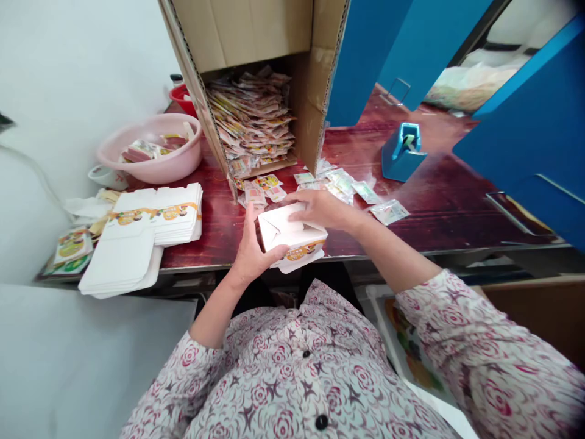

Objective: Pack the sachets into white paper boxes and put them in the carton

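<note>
Head view: the left hand point(250, 247) and right hand point(320, 208) clamp a white cardboard box point(292, 235) between them. Its flaps point(272, 230) fold inward above an orange band point(304, 250).

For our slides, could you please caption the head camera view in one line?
Left hand and right hand hold a white carton beside stacked flat blanks.

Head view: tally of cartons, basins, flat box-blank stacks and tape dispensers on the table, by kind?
Cardboard carton: 1
Basins: 2, one pink plastic, one red
Stacks of flat white box blanks: 2
Blue tape dispenser: 1
Total: 6
</note>
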Tool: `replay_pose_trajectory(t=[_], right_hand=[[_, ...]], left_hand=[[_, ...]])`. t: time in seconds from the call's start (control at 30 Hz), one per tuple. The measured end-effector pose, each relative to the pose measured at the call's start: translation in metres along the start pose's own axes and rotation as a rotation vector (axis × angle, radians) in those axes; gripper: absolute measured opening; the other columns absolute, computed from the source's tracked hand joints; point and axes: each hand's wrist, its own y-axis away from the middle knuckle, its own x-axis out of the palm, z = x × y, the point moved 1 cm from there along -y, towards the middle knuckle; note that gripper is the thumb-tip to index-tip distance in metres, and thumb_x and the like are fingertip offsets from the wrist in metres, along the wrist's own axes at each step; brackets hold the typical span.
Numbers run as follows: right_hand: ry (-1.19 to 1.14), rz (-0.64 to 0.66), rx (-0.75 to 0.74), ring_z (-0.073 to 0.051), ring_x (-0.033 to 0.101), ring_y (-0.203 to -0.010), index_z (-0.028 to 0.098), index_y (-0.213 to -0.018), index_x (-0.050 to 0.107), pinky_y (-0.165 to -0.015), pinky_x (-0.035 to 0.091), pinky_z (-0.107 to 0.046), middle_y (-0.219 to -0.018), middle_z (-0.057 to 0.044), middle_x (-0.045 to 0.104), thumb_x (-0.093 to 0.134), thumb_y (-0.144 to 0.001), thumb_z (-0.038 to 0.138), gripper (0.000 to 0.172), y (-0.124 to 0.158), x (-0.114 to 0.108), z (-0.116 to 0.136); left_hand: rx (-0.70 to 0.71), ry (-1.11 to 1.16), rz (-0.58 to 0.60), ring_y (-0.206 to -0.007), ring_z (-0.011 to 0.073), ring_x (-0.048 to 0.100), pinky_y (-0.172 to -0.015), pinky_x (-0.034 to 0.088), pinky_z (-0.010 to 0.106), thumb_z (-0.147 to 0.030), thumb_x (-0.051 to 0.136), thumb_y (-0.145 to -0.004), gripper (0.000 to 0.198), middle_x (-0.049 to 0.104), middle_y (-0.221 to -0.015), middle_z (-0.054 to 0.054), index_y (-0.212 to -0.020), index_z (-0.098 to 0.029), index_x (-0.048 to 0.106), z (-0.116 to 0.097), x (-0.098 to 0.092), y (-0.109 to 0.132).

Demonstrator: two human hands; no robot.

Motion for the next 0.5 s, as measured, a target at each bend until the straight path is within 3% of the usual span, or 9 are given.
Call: replay_pose_trajectory(t=[0.23,0.37,0.43,0.5], right_hand=[[0.05,-0.051,0.117,-0.03,0.064,-0.115,0.02,-0.125,0.069,-0.103,0.047,-0.045,-0.125,-0.013,0.069,0.074,-0.084,0.032,0.043,0.005,0.004,0.001],[-0.377,-0.06,0.151,-0.025,0.067,-0.103,0.022,-0.111,0.073,-0.091,0.053,-0.04,-0.114,-0.008,0.073,0.067,-0.087,0.041,0.031,0.009,0.009,-0.004],[-0.634,-0.183,0.205,-0.022,0.068,-0.096,0.021,-0.106,0.073,-0.083,0.056,-0.037,-0.109,-0.007,0.074,0.06,-0.091,0.048,0.034,0.015,0.008,-0.009],[-0.804,-0.411,0.25,-0.02,0.068,-0.095,0.021,-0.105,0.072,-0.081,0.056,-0.035,-0.108,-0.007,0.073,0.056,-0.091,0.053,0.039,0.027,0.002,-0.012]], left_hand=[[0.023,-0.049,-0.011,-0.14,0.0395,0.038,-0.116,0.031,0.061,-0.061,0.079,-0.07,0.122,0.034,-0.152,0.019,-0.158,-0.027,0.002,0.002,0.001,0.0],[0.029,-0.013,-0.017,-0.138,0.0386,0.041,-0.116,0.033,0.06,-0.063,0.08,-0.068,0.123,0.036,-0.15,0.018,-0.158,-0.027,0.005,0.005,0.001,0.001],[0.021,0.009,-0.06,-0.135,0.0374,0.045,-0.115,0.035,0.059,-0.064,0.081,-0.067,0.12,0.04,-0.147,0.017,-0.158,-0.027,0.011,0.006,-0.002,0.001],[-0.001,0.065,-0.139,-0.131,0.0353,0.049,-0.114,0.039,0.056,-0.066,0.076,-0.071,0.111,0.044,-0.143,0.016,-0.156,-0.028,0.016,0.006,-0.006,0.002]])
